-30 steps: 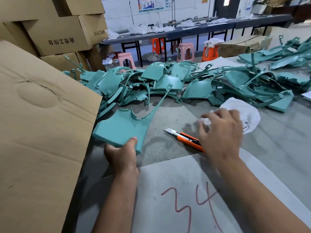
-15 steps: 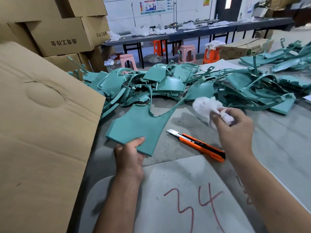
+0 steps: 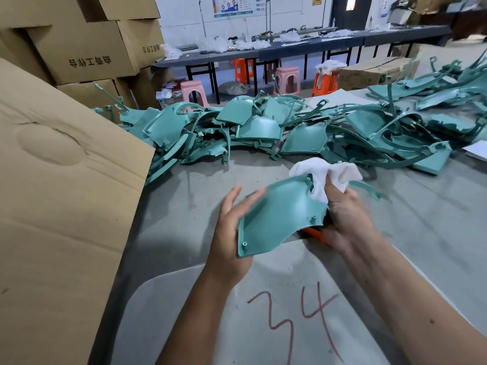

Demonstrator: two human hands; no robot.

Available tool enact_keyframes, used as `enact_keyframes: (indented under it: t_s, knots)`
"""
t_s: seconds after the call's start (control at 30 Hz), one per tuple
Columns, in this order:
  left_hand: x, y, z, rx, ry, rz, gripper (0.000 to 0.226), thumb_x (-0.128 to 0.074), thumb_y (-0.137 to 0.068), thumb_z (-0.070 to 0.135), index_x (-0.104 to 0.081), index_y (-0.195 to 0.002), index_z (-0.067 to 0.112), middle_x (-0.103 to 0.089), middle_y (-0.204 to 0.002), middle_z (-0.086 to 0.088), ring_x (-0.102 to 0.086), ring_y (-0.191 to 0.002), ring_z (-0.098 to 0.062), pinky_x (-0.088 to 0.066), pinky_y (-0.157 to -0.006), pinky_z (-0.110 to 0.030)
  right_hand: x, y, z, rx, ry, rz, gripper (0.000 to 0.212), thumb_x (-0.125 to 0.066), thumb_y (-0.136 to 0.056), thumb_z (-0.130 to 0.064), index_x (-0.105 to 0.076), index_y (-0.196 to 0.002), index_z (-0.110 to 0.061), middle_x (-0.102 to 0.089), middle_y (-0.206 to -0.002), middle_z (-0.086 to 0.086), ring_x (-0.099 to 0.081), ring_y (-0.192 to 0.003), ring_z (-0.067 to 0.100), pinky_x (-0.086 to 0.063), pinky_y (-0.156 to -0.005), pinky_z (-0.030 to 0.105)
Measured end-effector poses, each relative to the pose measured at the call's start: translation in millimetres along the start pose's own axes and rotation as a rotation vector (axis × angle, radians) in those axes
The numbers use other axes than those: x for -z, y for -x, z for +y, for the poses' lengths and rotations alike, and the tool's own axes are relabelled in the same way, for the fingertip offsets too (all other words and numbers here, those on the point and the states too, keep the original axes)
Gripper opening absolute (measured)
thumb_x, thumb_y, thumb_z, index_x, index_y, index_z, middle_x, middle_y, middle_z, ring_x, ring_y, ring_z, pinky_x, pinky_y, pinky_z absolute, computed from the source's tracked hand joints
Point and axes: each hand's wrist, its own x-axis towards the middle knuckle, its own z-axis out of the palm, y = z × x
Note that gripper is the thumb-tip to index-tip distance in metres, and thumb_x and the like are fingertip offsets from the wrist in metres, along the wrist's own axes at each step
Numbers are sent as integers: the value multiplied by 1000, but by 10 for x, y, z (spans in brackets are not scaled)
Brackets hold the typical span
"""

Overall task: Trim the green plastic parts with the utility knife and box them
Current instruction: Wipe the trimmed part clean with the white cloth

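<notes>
Green part [image 3: 279,217] held above counter [image 3: 421,233], long axis slanting lower-left to upper-right. Left hand [image 3: 229,233] cradled lower-left end, fingers straight. Right hand [image 3: 345,217] clamped white cloth [image 3: 329,172] at upper-right edge. Utility knife [image 3: 313,234] directly beneath, nearer right hand.

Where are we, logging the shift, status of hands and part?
Left hand cradles the green part, fingers straight. Right hand pinches white cloth against it. Utility knife on table, mostly hidden beneath. Nothing blocking.
</notes>
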Motion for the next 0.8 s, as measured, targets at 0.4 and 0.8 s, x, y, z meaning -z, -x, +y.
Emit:
enact_keyframes:
  t_s: [0.4,0.8]
  knots:
    - [91,-25,266,699,808,47,40,-47,-103,25,-57,-138,8,-69,-128,-19,-68,-117,-35,-55,-100,-47,67,-67,4,326,353,-14,25,-72,-94,-24,-74,-72,-12,-74,-73,9,-70,-64,19,-56,-58,30]
    - [362,-40,159,635,705,266,40,-64,-81,17,-71,-120,8,-75,-82,-5,-68,-56,-10,-51,-46,-16,107,-29,28,470,547,94,40,-49,-108,-16,-64,-71,-25,-57,-57,-15,-51,-50,0,-42,-51,18]
